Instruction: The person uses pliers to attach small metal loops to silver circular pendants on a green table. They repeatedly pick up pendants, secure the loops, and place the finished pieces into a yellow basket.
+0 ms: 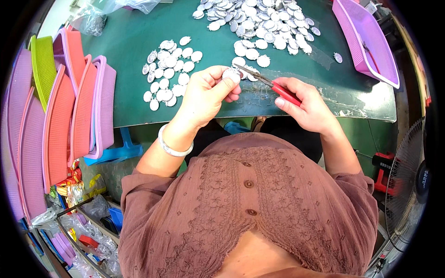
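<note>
Head view: a dark green surface (125, 51) fills the upper middle, its front edge scuffed and patched with clear tape. Over that edge, the left hand (211, 90) pinches a silvery disc (232, 75) between thumb and fingers, while the right hand (306, 104) grips red-handled pliers (269, 83); their tips lie at the disc's upper rim, though contact cannot be told. Beyond spreads a large heap of similar discs (259, 21), with a smaller cluster (169, 65) to the left. At the surface's right end sits a purple basket (340, 16). Nested purple, coral and green baskets (58, 134) crowd the left side, above drawers of plastic-wrapped goods (97, 243). A fan (403, 180) stands at lower right, near the floor.
</note>
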The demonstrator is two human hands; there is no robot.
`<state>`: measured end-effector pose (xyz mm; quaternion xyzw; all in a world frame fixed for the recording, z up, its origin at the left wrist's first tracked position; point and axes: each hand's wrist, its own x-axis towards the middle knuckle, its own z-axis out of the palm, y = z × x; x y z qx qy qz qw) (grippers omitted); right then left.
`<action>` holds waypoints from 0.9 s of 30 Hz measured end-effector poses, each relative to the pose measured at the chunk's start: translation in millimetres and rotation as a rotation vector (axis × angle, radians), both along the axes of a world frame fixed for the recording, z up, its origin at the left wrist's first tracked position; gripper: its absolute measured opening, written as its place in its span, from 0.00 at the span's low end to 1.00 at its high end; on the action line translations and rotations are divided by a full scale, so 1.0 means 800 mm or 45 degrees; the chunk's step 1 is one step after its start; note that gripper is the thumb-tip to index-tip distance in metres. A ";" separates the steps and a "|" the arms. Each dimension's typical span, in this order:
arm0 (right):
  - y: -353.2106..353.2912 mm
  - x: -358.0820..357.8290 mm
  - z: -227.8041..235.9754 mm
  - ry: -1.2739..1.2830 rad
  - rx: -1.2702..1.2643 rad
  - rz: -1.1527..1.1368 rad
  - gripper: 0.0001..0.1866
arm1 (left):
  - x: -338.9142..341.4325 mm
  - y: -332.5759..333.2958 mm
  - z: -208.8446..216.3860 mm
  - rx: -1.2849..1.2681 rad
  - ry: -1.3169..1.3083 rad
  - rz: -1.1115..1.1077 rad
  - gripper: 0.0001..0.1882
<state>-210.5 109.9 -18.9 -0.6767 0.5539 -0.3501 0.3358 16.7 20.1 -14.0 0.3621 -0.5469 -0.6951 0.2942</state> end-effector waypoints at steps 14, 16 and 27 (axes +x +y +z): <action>0.007 0.011 0.002 -0.036 0.095 -0.016 0.17 | -0.004 0.004 0.005 -0.034 -0.010 0.008 0.10; 0.007 0.012 -0.002 -0.008 0.032 -0.024 0.16 | -0.002 0.005 0.004 -0.012 0.001 -0.021 0.11; 0.007 0.010 0.002 -0.069 0.135 0.014 0.14 | 0.000 0.007 0.001 -0.147 0.086 -0.104 0.11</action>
